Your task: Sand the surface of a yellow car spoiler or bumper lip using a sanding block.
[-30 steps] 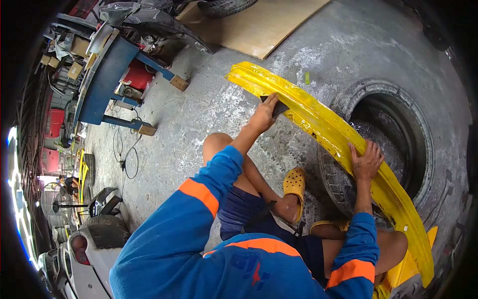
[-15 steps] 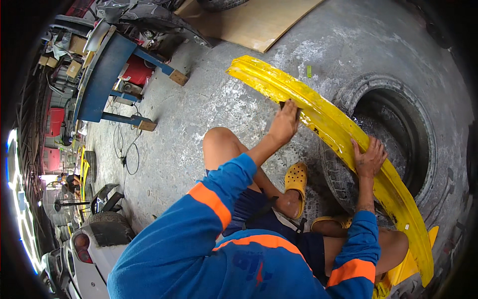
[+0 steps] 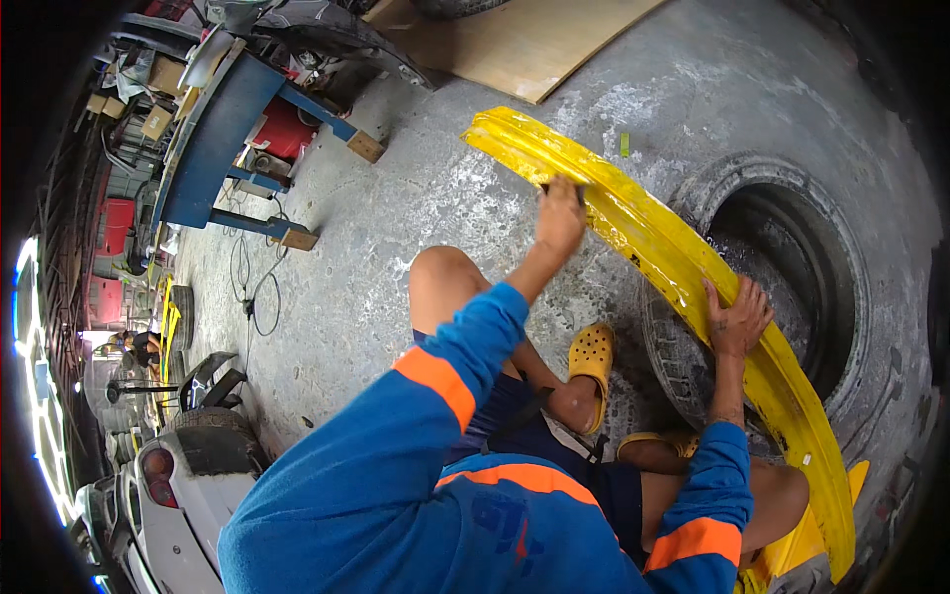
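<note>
A long, curved, glossy yellow car body panel [image 3: 648, 226] runs from the upper middle down to the lower right, with wet patches, white streaks and dark spots on it. My left hand [image 3: 562, 216] is closed on a small black piece of sandpaper [image 3: 582, 192], mostly hidden under the fingers, and presses it on the panel's upper part. Further down, my right hand [image 3: 738, 317] grips the panel, thumb at the near edge and fingers over the top. A tire [image 3: 714, 183] lies flat beneath the panel's middle.
A blue workbench [image 3: 223, 144] stands at the upper left, with a black cable [image 3: 259, 297] near its legs. A plywood sheet [image 3: 534, 45] lies at the top. Another yellow piece [image 3: 797, 544] is by my right knee. A grey car bumper [image 3: 188, 515] sits at the lower left.
My left hand has slid a little up and left along the panel with the sandpaper. My right hand keeps its grip in the same place on the panel.
</note>
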### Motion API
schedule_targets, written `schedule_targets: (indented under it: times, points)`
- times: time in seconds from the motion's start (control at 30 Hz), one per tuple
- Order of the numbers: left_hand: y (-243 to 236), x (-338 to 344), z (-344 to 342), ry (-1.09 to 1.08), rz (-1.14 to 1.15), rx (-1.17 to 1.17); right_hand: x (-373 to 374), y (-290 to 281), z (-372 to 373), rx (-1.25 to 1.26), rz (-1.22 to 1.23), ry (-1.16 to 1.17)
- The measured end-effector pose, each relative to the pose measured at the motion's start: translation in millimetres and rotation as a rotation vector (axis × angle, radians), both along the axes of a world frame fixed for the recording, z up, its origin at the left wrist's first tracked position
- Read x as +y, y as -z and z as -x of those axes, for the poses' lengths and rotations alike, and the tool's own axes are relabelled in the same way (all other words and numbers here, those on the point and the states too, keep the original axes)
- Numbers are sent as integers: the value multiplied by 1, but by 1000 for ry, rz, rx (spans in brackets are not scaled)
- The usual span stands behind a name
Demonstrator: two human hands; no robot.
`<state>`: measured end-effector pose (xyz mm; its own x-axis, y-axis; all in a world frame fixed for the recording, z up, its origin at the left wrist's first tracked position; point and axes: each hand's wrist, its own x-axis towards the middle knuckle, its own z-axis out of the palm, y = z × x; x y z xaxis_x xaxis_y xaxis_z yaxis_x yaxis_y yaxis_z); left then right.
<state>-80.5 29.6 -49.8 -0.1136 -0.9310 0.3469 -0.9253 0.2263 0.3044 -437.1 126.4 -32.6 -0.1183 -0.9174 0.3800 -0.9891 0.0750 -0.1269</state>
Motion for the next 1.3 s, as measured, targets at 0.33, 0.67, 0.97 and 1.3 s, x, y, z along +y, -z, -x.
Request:
schedule_targets:
  times: [0.33, 0.67, 0.97, 1.3]
  points:
    - [-2, 4, -12, 92, 69, -237, 1, 1, 0, 8, -32, 22]
    - [2, 5, -21, 105, 66, -189, 1, 1, 0, -14, 3, -20]
    - [5, 0, -30, 220, 111, -6, 0, -3, -1, -16, -9, -14]
    - [-1, 5, -23, 129, -81, 230, 2, -3, 0, -2, -37, 13]
